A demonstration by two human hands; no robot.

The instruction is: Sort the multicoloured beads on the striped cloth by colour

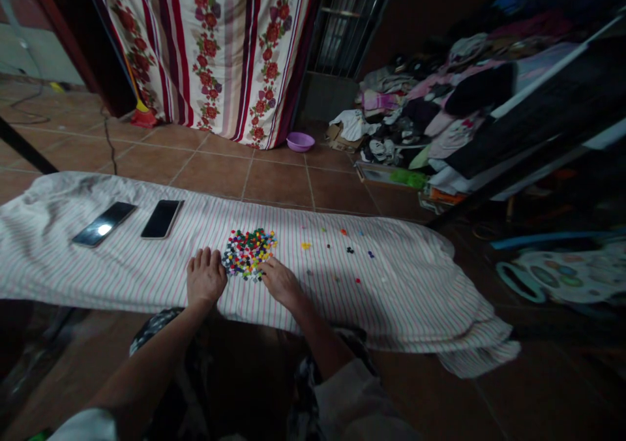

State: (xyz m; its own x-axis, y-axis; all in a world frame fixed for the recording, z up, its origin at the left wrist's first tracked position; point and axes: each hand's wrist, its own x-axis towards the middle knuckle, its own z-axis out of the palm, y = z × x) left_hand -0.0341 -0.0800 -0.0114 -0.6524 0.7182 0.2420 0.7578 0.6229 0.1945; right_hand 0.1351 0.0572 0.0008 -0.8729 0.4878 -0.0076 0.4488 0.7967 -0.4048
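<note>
A pile of small, many-coloured bead-like pieces (249,248) lies on the striped cloth (405,297). My left hand (206,276) rests flat on the cloth along the pile's left edge, its fingers stretched forward. At the right edge of the pile, my right hand (280,281) has its fingertips pinched together among the pieces; whatever is between them is too small to make out. Farther right lie small separate groups sorted by colour, among them yellow pieces (306,246), orange pieces (343,231), black pieces (350,250), dark blue pieces (370,254) and a red piece (358,280).
Two phones, one with a light reflection (104,224) and a darker one (162,219), lie on the cloth to the left. Beyond the surface are a purple basin (300,142), a floral curtain (205,49) and a broom (143,111). Heaped clothes (415,108) fill the right background.
</note>
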